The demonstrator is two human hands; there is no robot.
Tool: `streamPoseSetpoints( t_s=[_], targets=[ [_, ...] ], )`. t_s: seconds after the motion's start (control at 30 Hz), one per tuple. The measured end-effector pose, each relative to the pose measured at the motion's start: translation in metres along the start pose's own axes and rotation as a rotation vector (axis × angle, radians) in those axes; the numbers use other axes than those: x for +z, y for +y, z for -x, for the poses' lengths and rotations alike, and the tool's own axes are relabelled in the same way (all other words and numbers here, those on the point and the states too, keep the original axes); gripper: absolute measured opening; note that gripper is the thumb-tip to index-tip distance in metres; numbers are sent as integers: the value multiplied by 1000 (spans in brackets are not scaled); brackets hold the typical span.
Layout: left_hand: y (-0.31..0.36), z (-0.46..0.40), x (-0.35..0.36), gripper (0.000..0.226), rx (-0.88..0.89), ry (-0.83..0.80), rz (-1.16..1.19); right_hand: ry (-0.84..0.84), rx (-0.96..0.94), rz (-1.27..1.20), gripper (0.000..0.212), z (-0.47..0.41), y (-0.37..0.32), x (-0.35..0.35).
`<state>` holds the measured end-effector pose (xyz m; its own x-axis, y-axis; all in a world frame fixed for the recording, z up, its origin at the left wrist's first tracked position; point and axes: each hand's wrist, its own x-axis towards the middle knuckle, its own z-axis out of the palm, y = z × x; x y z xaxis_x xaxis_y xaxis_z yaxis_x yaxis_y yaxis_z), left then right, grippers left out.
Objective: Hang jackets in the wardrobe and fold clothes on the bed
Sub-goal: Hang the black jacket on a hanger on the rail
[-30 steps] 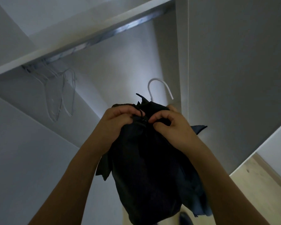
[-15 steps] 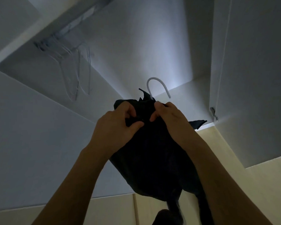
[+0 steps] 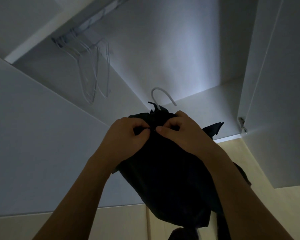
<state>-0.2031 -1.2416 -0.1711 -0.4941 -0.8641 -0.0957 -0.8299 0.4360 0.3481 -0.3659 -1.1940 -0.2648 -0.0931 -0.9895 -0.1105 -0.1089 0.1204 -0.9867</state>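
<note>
You are facing into an open white wardrobe (image 3: 163, 49), holding a dark jacket (image 3: 166, 170) up in front of it. Both hands meet at the jacket's collar, just below the white hook of its hanger (image 3: 160, 97), which pokes up out of the fabric. Your left hand (image 3: 126, 135) and right hand (image 3: 182, 130) each have fingers curled, thumb tips almost touching, pinching the cloth at the front opening. In this dim light it is hard to say, but you may be fastening the top closure.

To do this well, keep the collar centred under the hook so the jacket hangs evenly, then lift the hook to the rail (image 3: 87, 26), which runs above and to the left of the hook. A cluster of empty wire hangers (image 3: 92, 66) already sits on that rail; aim for the free stretch beside them.

No brand, label or writing can be read anywhere.
</note>
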Motion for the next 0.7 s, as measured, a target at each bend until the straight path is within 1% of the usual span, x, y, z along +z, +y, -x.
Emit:
streamPoseSetpoints(
  t_s=[0.13,0.27,0.37,0.47,0.5,0.6,0.63,0.67,0.7],
  targets=[
    [-3,-5,0,7,-20,-17,40,-39,-7,-4,11,-3,1,-4],
    [-2,-13,-3,5,-20,-2,98,-23,-36,46,9,-6,-2,-12],
    [4,-20,-11,7,16,6,115,-13,-97,104,7,-8,-12,-19],
    [15,-27,-24,6,59,45,115,33,-137,147,5,-10,-28,-29],
    [19,-29,-29,6,77,63,105,47,-134,121,6,-11,-35,-33],
    [33,-33,-44,5,153,118,51,57,-79,-72,37,-10,-62,-48],
    [38,-34,-50,5,179,135,35,64,-71,-75,45,-9,-72,-53],
    [43,-36,-55,4,204,152,21,74,-78,-45,48,-9,-81,-59],
    [48,-38,-60,2,232,171,10,84,-98,-17,47,-9,-90,-65]
  ],
)
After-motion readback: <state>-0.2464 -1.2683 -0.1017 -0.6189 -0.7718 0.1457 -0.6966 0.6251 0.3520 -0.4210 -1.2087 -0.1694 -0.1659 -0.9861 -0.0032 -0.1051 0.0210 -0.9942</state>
